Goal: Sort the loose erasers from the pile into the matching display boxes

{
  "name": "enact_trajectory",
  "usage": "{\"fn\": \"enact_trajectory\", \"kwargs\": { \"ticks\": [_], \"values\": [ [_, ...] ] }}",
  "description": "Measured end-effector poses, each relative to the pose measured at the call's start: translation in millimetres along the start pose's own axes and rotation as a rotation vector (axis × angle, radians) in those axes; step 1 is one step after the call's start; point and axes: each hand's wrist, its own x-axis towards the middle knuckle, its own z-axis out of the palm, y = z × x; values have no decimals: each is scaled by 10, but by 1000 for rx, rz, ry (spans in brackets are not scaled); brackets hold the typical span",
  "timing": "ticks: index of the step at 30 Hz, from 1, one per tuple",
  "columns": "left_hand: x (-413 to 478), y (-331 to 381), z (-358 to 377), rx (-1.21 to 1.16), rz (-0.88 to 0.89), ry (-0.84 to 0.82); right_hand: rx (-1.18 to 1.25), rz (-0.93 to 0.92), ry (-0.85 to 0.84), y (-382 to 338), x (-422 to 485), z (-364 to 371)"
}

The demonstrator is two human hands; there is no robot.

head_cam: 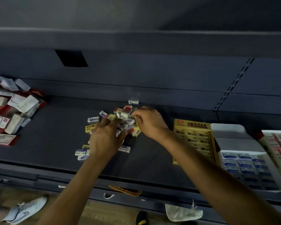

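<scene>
Right now the loose erasers [123, 117] lie in a heap at the middle of the dark shelf [55, 127], yellow, white-and-blue and red-and-white ones mixed together, with a few strays spread towards you at the lower left of the heap. One white eraser [133, 101] sits alone just behind the pile, by the back wall.

Your left hand [104, 137] lies palm down on the near side of the heap, fingers stretched out and slightly spread, resting on the erasers without closing round any that can be seen. Your right hand [150, 122] reaches in from the right with its fingers curled and the tips bunched at the top of the pile; blur hides whether they grip an eraser.

To your right, well apart from the heap, three display boxes stand side by side: a yellow box [191, 125] marked 2B, then a white box [230, 135] with its flap up and rows of blue-labelled erasers inside, then a red-and-white box [266, 146] at the frame's edge.

At the far left of the shelf lies a jumble of red and white packets [11, 111]. Below the shelf, on the floor, you can see a pale shoe [24, 211] and a white cloth [183, 211].
</scene>
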Motion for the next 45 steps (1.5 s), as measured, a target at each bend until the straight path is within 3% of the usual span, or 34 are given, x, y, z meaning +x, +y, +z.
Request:
{"fn": "enact_trajectory", "kwargs": {
  "ticks": [9, 23, 32, 45],
  "values": [
    [96, 124, 20, 135, 8, -41, -62, 65, -87, -101, 90, 136],
    [98, 277, -6, -260, 114, 38, -31, 156, -17, 119, -190, -105],
    [27, 695, 99, -364, 242, -23, -46, 145, 104, 466, -657, -416],
    [-81, 1641, 335, -432, 409, -117, -94, 264, 152, 1006, -1372, -1029]
  ]
}}
